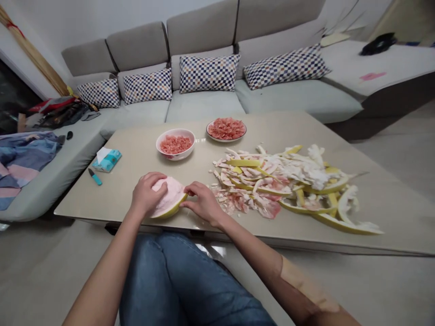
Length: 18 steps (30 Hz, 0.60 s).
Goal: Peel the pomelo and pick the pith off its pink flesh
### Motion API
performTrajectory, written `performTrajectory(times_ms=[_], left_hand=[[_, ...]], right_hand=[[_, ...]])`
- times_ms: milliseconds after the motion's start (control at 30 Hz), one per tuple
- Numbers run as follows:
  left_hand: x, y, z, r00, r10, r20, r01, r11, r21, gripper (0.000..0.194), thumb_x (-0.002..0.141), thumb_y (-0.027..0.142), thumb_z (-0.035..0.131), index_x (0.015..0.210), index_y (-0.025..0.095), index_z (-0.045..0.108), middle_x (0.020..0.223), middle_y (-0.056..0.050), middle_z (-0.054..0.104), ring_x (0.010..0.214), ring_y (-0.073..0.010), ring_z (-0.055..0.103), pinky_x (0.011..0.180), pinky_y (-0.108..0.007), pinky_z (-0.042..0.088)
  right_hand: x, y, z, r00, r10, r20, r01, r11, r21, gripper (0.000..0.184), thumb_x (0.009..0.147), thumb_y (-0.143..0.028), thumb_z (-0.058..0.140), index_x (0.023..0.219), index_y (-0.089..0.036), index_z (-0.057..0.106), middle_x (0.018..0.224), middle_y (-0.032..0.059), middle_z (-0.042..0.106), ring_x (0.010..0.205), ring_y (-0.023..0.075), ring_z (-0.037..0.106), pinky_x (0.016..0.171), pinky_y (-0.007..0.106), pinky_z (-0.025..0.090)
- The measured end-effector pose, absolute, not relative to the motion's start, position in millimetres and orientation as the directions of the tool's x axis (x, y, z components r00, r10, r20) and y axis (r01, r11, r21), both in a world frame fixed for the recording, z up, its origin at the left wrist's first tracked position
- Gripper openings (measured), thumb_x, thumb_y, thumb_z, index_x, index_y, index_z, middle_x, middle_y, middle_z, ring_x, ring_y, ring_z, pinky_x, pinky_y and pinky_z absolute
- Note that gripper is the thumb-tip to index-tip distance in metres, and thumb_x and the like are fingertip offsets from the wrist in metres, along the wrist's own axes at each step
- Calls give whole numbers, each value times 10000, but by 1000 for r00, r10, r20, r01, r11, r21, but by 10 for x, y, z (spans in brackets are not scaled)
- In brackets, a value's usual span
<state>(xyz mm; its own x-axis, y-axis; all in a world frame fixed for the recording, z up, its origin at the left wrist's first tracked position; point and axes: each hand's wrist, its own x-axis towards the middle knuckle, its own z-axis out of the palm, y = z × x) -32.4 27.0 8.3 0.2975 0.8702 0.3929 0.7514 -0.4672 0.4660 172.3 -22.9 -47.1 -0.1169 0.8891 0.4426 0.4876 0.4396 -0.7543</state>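
A partly peeled pomelo (174, 194) rests near the front edge of the table, pinkish-white pith showing above and yellow rind along its lower right side. My left hand (146, 194) curls over its left side and steadies it. At the right edge, the thumb and fingers of my right hand (202, 203) pinch the rind. To the right of that hand lies a spread heap of peel strips and pith (268, 176), with torn pink membranes (267, 207) on its near side.
Behind the pomelo stand a white bowl (179, 156) and a plate (226, 139), both holding pink pulp. A tissue pack (110, 162) and a small teal-handled knife (96, 178) lie at the left. A grey sofa (204, 106) borders the table (132, 149).
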Motion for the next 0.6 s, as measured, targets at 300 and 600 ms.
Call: performTrajectory(times_ms=[300, 600], left_hand=[[-241, 240, 124, 277, 902, 332, 806, -406, 431, 223, 798, 286, 566, 975, 254, 699, 1088, -9, 704, 1044, -218, 611, 984, -366, 459], [-205, 253, 124, 290, 895, 338, 815, -416, 403, 217, 794, 297, 578, 968, 256, 701, 1074, -9, 707, 1036, -223, 612, 1002, -377, 456]], right_hand=[[1774, -172, -494, -179, 874, 451, 479, 478, -736, 250, 719, -302, 828, 787, -183, 619, 713, -14, 541, 678, 144, 506, 644, 254, 381], [1819, -216, -594, -224, 832, 507, 509, 543, -667, 292, 859, -397, 683, 704, -189, 548, 684, 1, 539, 648, 150, 496, 626, 265, 368]])
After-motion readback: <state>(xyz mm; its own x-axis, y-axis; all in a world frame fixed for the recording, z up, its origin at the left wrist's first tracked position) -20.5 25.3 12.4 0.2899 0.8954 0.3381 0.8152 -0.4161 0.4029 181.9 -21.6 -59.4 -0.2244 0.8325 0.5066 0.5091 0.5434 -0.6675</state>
